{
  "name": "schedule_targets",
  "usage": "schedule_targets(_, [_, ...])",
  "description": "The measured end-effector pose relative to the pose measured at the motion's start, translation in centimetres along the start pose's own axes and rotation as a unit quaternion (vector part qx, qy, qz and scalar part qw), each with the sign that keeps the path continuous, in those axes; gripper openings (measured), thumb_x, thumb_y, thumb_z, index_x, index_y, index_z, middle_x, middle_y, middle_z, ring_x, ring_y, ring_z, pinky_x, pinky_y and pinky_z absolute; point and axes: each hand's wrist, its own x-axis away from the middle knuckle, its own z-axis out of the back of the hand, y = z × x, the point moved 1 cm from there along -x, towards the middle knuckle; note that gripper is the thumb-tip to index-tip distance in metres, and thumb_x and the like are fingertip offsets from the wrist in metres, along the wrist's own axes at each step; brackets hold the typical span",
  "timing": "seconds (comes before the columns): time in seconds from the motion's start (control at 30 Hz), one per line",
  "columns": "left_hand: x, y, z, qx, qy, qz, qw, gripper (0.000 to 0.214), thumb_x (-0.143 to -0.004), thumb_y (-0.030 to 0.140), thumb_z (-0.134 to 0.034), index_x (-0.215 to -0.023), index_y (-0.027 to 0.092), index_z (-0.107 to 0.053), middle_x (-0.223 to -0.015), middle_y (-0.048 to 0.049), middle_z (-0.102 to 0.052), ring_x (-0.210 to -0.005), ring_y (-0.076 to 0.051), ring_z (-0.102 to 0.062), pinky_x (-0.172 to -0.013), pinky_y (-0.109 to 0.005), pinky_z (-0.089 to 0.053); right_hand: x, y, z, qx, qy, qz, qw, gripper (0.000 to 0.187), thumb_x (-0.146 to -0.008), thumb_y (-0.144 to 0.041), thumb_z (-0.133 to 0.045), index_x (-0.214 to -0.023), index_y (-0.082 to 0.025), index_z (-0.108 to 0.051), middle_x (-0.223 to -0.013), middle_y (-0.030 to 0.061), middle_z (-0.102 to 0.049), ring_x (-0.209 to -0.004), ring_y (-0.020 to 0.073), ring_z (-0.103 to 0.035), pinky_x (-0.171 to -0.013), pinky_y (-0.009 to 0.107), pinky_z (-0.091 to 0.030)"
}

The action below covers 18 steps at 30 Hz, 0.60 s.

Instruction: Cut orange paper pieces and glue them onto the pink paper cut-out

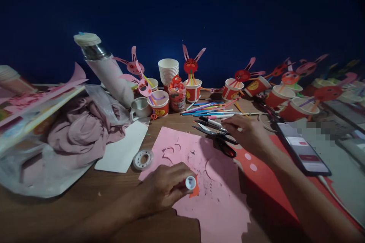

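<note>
My left hand (171,184) is closed around a white tube (190,183), seen from its round end; its kind is unclear. Just under that grip lies a small piece of orange paper (195,190) on a cut pink paper sheet (219,193) with dark marks. At the right, my right hand (246,133) has bent fingers at the end of a white marker with a black cap (212,122), and seems to pinch it. Black-handled scissors (203,129) lie beside these fingers, and a second black handle (226,148) shows below the hand.
Red paper cups (193,93) with paper rabbit faces line the back. Several coloured sticks (205,109) lie before them. A tape roll (143,160), white card (122,148), metal mug (140,108), flask (107,72) and pink cloth (76,129) are left. A phone (302,148) lies right.
</note>
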Motion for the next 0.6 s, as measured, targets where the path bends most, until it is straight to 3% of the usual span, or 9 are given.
schedule_targets(0.13, [0.1, -0.3, -0.2, 0.004, 0.005, -0.004, 1.000, 0.013, -0.083, 0.017, -0.046, -0.096, 0.020, -0.049, -0.081, -0.0011, -0.056, -0.068, -0.012, -0.053, -0.059, -0.021, -0.041, -1.7, -0.8, -2.1, 0.161, -0.086, 0.004, 0.983, 0.024, -0.086, -0.023, -0.043, -0.087, -0.020, -0.068, -0.086, 0.0055, -0.067, -0.082, 0.0184, -0.061, -0.068, 0.026, -0.041])
schedule_targets(0.33, [0.1, -0.3, -0.1, 0.005, 0.006, -0.019, 1.000, 0.012, -0.086, 0.017, -0.043, -0.097, 0.019, -0.049, -0.083, -0.0023, -0.058, -0.073, -0.012, -0.054, -0.061, -0.022, -0.043, -2.9, -1.0, -4.2, 0.211, -0.112, -0.007, 0.971, 0.019, -0.081, -0.026, -0.051, -0.089, -0.016, -0.066, -0.084, 0.0105, -0.066, -0.079, 0.0239, -0.061, -0.062, 0.029, -0.039])
schedule_targets(0.5, [0.2, -0.4, 0.2, -0.014, 0.009, -0.021, 1.000, 0.018, -0.085, 0.020, -0.046, -0.103, 0.019, -0.050, -0.089, -0.0043, -0.054, -0.070, -0.011, -0.054, -0.059, -0.022, -0.044, -3.0, -0.4, -5.1, 0.221, -0.113, -0.018, 0.969, 0.022, -0.083, -0.020, -0.045, -0.095, -0.015, -0.063, -0.089, 0.0118, -0.065, -0.083, 0.0253, -0.059, -0.064, 0.030, -0.038])
schedule_targets(0.6, [0.3, -0.5, 0.1, -0.037, 0.006, -0.014, 0.999, 0.018, -0.086, 0.023, -0.046, -0.102, 0.019, -0.052, -0.078, -0.0019, -0.054, -0.061, -0.010, -0.051, -0.054, -0.020, -0.042, -3.1, -0.2, -5.3, 0.212, -0.108, -0.008, 0.971, 0.022, -0.084, -0.018, -0.043, -0.094, -0.015, -0.062, -0.090, 0.0119, -0.064, -0.088, 0.0260, -0.057, -0.067, 0.031, -0.038])
